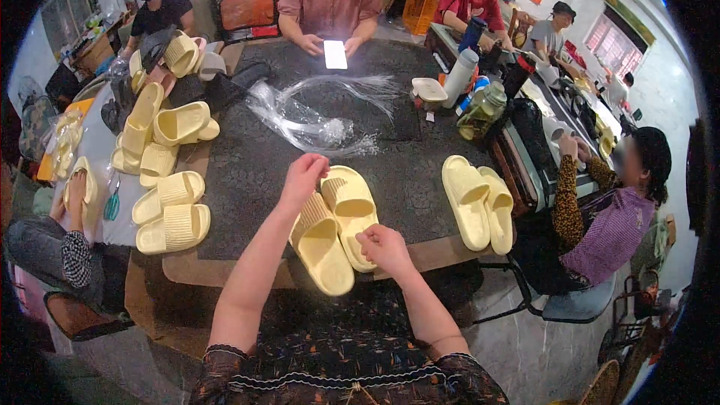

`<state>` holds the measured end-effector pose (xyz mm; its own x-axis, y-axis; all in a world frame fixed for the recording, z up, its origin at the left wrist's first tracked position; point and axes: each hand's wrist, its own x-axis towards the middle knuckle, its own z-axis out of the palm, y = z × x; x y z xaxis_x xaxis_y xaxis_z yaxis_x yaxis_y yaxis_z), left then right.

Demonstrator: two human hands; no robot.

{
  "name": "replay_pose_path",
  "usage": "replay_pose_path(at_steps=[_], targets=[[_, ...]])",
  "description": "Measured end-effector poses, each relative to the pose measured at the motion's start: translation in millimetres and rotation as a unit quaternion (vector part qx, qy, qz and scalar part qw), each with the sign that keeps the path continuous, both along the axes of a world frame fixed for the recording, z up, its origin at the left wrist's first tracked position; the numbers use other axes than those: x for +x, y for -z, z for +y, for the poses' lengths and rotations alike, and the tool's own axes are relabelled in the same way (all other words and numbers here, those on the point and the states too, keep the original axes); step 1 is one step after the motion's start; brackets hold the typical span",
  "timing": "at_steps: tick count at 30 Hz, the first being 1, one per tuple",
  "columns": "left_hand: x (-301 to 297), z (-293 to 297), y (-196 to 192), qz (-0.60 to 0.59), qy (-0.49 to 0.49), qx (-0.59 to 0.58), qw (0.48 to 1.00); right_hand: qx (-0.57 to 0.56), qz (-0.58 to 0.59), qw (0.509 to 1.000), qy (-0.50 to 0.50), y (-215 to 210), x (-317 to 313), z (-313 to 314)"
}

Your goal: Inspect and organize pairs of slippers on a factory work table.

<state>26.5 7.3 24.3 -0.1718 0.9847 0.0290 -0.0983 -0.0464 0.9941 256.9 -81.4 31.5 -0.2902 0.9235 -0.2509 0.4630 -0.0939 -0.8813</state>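
Observation:
A pair of pale yellow slide slippers lies side by side at the near table edge: a left slipper (330, 259) and a right slipper (356, 214), their ribbed straps up. Above the left slipper's strap is my left hand (304, 178), its fingers pinched together. My right hand (382, 247) is closed in a pinch beside the right slipper's heel. Whatever either hand holds is too thin or hidden to make out. Beyond them lies a bundle of clear plastic strands (322, 116), partly in a clear bag.
Another yellow slipper pair (476, 206) stands at right. Several yellow slippers (161, 131) are piled at left, near teal scissors (112, 205). Bottles (460, 79) and a food container (429, 91) stand at the far right. Across the table, a person holds a lit phone (335, 55). Co-workers sit on both sides.

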Motion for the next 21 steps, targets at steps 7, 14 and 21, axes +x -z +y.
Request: replay_pose_path(at_steps=[7,14,21], targets=[[44,1,27,0.382,0.023,0.028,0.924,-0.106,0.211,0.972,0.015,30,-48,42],[38,-19,11,0.287,0.275,0.021,0.917,-0.424,0.472,0.748,0.194,28,-49,8],[44,-21,0,0.392,0.225,0.012,0.892,-0.371,0.524,0.718,0.267,33,-61,5]])
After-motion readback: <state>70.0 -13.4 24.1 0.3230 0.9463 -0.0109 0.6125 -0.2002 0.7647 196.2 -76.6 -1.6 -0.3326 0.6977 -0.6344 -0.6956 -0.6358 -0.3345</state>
